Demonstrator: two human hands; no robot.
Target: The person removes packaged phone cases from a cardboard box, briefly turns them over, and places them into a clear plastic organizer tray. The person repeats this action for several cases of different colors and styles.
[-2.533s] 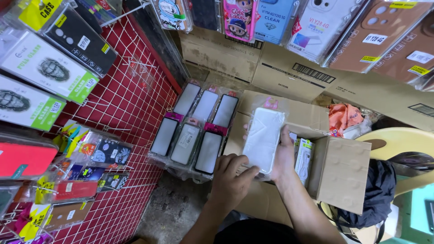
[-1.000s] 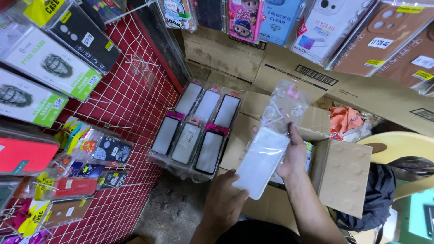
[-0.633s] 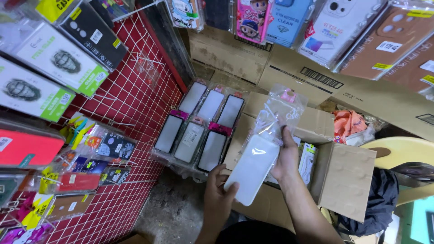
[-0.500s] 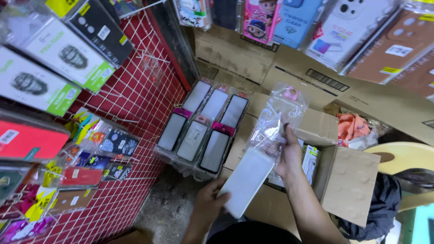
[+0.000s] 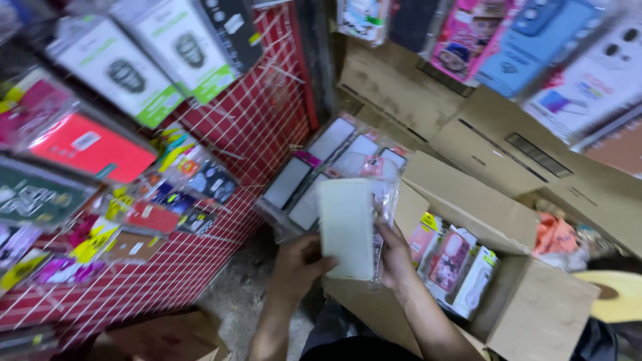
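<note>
Hands grasp one white phone case (image 5: 346,227): left hand (image 5: 301,262) underneath, right hand (image 5: 394,251) beside. Its clear sleeve (image 5: 382,200), blurred, seems pinched too.

Both hands, left hand (image 5: 297,264) and right hand (image 5: 394,257), hold a seemingly white phone case (image 5: 346,227).

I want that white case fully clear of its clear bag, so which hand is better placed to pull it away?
Probably the left hand: it holds the white case at its lower edge, while the right hand pinches the clear bag behind it.
</note>
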